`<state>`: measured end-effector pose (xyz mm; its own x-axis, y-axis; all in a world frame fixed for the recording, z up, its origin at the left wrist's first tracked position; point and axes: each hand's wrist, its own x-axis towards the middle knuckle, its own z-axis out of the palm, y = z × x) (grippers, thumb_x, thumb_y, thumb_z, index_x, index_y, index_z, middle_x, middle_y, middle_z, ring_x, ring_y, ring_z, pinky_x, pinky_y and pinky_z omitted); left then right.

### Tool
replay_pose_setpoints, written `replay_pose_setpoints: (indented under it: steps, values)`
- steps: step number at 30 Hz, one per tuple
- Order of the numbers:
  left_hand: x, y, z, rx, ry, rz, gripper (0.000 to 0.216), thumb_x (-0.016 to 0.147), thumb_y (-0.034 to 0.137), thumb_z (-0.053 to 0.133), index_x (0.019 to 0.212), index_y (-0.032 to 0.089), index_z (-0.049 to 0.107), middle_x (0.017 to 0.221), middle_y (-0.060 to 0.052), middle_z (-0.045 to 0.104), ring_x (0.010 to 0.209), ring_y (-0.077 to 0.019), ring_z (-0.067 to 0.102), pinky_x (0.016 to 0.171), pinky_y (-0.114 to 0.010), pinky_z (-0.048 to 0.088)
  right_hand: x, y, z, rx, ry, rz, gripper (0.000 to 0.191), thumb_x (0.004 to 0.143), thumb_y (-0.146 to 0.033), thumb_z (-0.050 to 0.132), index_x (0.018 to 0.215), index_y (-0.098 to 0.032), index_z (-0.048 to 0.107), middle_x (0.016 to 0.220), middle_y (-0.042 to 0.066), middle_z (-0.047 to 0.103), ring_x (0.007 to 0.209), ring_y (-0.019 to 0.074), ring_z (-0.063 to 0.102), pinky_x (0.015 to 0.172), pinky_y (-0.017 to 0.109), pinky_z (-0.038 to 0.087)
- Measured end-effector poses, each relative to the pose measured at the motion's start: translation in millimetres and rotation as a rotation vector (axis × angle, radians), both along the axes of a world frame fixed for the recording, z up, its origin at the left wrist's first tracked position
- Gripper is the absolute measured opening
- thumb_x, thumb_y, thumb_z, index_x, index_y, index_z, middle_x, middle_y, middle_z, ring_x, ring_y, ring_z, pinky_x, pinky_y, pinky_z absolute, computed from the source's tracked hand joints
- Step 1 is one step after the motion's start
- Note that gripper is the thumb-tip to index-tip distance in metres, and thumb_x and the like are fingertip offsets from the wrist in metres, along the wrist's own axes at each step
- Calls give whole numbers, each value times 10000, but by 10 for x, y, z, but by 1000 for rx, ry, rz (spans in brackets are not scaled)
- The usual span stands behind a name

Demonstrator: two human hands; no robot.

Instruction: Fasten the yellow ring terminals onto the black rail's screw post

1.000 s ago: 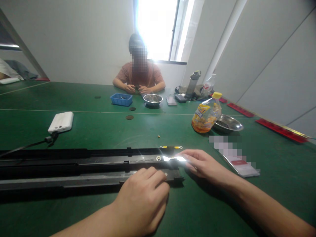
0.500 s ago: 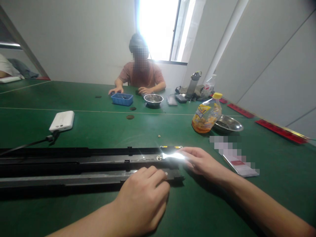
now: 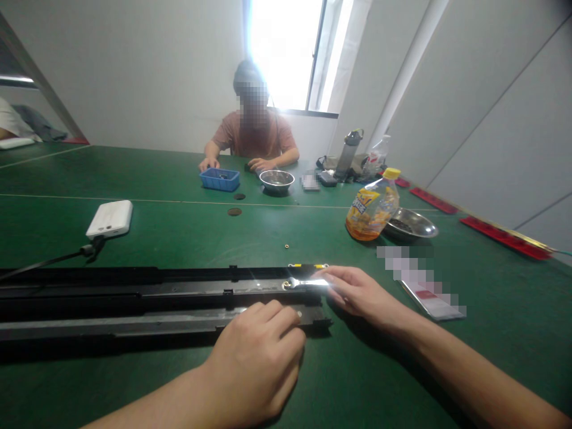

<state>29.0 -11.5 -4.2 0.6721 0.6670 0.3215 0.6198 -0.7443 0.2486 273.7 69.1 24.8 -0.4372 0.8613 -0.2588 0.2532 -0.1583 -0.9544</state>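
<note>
My right hand [image 3: 357,291] is closed around the handle of a shiny metal wrench [image 3: 310,283]. The wrench's jaw meets a small brass-coloured nut [image 3: 286,285] on the rear long black rail [image 3: 192,289]. Curled over the front rail [image 3: 170,323], near its right end, is my left hand [image 3: 263,348]; its fingertips are hidden behind the knuckles. A small pale round fitting [image 3: 299,314] shows on that rail beside my left fingers. Behind the rails, a loose brass nut [image 3: 286,246] lies on the green table.
A white box [image 3: 109,218] with a black cable sits at the left. To the right are a yellow-capped bottle [image 3: 370,211], a metal bowl [image 3: 422,225] and a packet [image 3: 440,304]. Across the table, a person [image 3: 254,140] sits behind a blue tray [image 3: 220,180] and another bowl [image 3: 277,183].
The wrench handle has tilted slightly while its jaw stays at the nut. My left hand keeps its place on the front rail. The person opposite has moved a hand closer to the blue tray.
</note>
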Motion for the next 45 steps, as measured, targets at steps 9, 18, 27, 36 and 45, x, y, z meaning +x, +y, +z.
replay_pose_setpoints:
  steps: [9, 18, 27, 36, 45]
  values:
    - [1, -4, 18, -1, 9, 3, 67, 974, 234, 585, 1007, 216, 641, 1073, -64, 654, 927, -260, 565, 772, -437, 513, 2, -33, 38, 31, -37, 9, 523, 951, -653, 678, 1060, -144, 730, 684, -40, 451, 567, 103, 282, 512, 281, 158]
    - [10, -1, 37, 18, -8, 1, 31, 952, 219, 602, 963, 211, 630, 1031, -61, 648, 907, -253, 569, 762, -421, 526, 31, -84, 60, -15, -34, 11, 623, 915, -726, 684, 1148, -148, 702, 651, -81, 372, 558, 99, 291, 504, 262, 178]
    - [-4, -5, 30, 16, -2, 1, 57, 951, 221, 604, 993, 215, 642, 1045, -69, 662, 917, -258, 583, 775, -422, 535, 115, 52, 75, -6, -17, -18, 572, 927, -690, 698, 1106, -147, 706, 651, -70, 409, 532, 91, 279, 480, 267, 137]
    - [-10, -11, 8, 4, -3, -4, 66, 965, 230, 591, 1008, 217, 639, 1085, -66, 662, 938, -264, 579, 783, -441, 538, 60, 157, 24, -7, -34, 88, 548, 972, -683, 651, 1111, -155, 694, 620, -95, 365, 509, 84, 266, 467, 242, 165]
    - [-6, -10, 35, -6, -5, 5, 57, 963, 229, 597, 999, 212, 638, 1075, -69, 661, 944, -257, 584, 800, -437, 545, 5, 204, 80, 44, -96, 130, 595, 962, -729, 624, 1080, -153, 716, 636, -79, 393, 525, 91, 305, 476, 236, 202]
